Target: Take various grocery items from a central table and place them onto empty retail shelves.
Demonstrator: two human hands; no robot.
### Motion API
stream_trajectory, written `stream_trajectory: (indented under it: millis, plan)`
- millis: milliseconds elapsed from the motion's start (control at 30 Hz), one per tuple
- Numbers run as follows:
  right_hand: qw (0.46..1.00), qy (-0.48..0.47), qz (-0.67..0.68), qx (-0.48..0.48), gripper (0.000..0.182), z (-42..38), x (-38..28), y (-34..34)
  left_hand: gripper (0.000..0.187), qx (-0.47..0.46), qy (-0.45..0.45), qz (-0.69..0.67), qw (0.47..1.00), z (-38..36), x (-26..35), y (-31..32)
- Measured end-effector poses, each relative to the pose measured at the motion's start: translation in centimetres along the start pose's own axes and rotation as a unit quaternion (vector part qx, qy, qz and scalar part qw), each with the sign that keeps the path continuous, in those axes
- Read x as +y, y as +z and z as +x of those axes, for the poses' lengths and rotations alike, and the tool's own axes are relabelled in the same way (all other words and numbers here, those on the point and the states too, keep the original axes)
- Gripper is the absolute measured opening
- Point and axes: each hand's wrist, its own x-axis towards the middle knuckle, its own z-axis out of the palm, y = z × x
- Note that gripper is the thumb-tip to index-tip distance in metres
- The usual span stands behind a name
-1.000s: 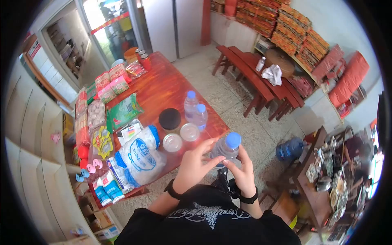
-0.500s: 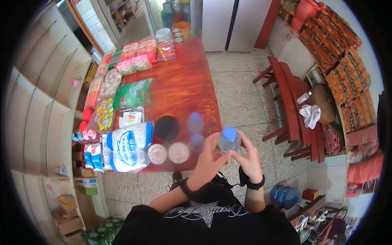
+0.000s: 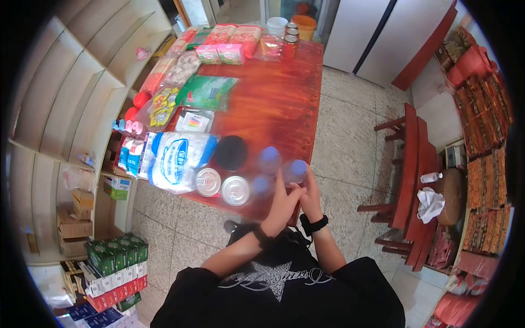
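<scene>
A clear plastic bottle with a blue cap [image 3: 298, 168] is between my two hands at the table's near right corner. My left hand [image 3: 281, 203] is closed around its left side, and my right hand [image 3: 310, 198] around its right side. The thumbs meet in front of it. Whether its base touches the table is hidden. Two more blue-capped bottles stand just left of it, one farther back [image 3: 269, 157] and one nearer [image 3: 261, 187]. Further left are two round tins, a silver-topped one [image 3: 235, 190] and a paler one [image 3: 208, 181], with a black round item [image 3: 230, 152] behind.
Blue-and-white bags [image 3: 180, 162], a green packet [image 3: 205, 92] and pink boxes [image 3: 220, 54] lie along the left of the red table [image 3: 268, 104]. Stacked cartons [image 3: 116, 268] and shelves [image 3: 57, 71] line the left. Red benches [image 3: 402, 180] stand at right, a refrigerator [image 3: 366, 35] behind.
My hands have carried the bottle from beyond the table's right edge to its near right corner, beside the other two bottles. The view has turned, showing more of the cartons at left.
</scene>
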Motion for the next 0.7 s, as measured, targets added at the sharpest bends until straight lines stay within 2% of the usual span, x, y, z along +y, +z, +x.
stream_trajectory:
  millis: [133,200,233,300,333,400,467,533,567,633,700]
  plan:
    - [1.000,-0.004,0.004,0.024,0.067,0.0,1.1,-0.3,0.078,-0.036,0.023,0.017,0.999,-1.2,0.9,-0.1]
    - [1.000,-0.016,-0.003,0.009,0.067,0.1,1.5,-0.5,0.074,-0.076,-0.006,0.045,0.996,-1.8,0.7,-0.8]
    - [1.000,-0.027,-0.009,0.005,0.068,0.0,1.5,-0.6,0.074,-0.071,0.004,0.041,0.997,-2.4,0.4,-1.2]
    - [0.998,-0.062,-0.014,-0.004,0.068,-0.1,1.7,-0.6,0.059,-0.157,0.043,-0.033,0.986,-3.8,-0.2,-2.1]
    - [0.997,-0.069,-0.013,-0.018,0.068,-0.3,2.0,-1.0,0.059,-0.149,0.057,-0.034,0.987,-4.9,1.0,-2.9]
    - [0.981,-0.077,-0.172,0.038,0.068,-1.2,2.2,-1.8,0.051,-0.244,0.024,0.142,0.959,-8.5,4.1,-5.3]
    - [0.925,-0.133,-0.337,0.112,0.068,-3.0,-0.8,-1.1,0.048,-0.243,0.038,0.210,0.946,-12.3,6.0,-7.9]
    - [0.919,-0.180,-0.315,0.156,0.064,-5.3,-6.1,2.3,0.050,-0.219,0.079,0.239,0.943,-16.1,6.2,-11.6]
    - [0.921,-0.190,-0.310,0.141,0.064,-6.2,-7.9,3.7,0.049,-0.203,0.076,0.248,0.944,-18.0,6.3,-13.4]
    - [0.896,-0.272,-0.312,0.159,0.051,-8.3,-9.9,6.8,0.049,-0.179,0.072,0.262,0.946,-22.2,6.6,-16.6]
    - [0.910,-0.302,-0.263,0.107,0.046,-9.6,-10.0,9.9,0.049,-0.085,0.076,0.264,0.958,-26.3,6.5,-19.2]
